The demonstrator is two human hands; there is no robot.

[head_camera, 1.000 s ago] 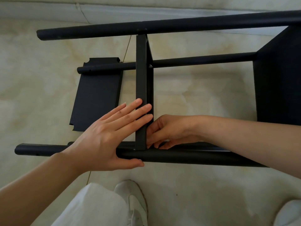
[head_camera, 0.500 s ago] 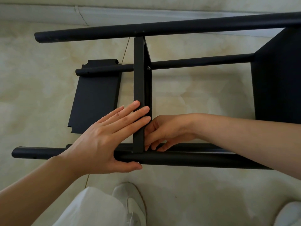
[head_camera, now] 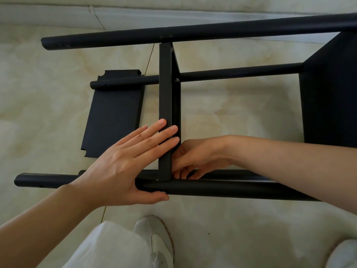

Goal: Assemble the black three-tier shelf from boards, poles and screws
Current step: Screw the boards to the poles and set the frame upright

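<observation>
The half-built black shelf [head_camera: 193,33] lay on its side on the pale floor [head_camera: 231,113], its middle board [head_camera: 165,105] standing on edge between the poles. Left of that board, a loose board [head_camera: 112,117] lay flat on the floor. The left hand [head_camera: 123,163] pressed flat, fingers spread, against the middle board with its thumb under the near pole [head_camera: 222,187], while right of it the right hand [head_camera: 195,157] curled its fingers at the joint; whether they pinched anything I could not tell.

One head-worn camera looks steeply down from above, close over the black shelf frame [head_camera: 166,113] lying on the tiled floor [head_camera: 231,117]. The wearer's shoe [head_camera: 154,236] fills the near edge; the wall base [head_camera: 135,14] runs along the far edge.
</observation>
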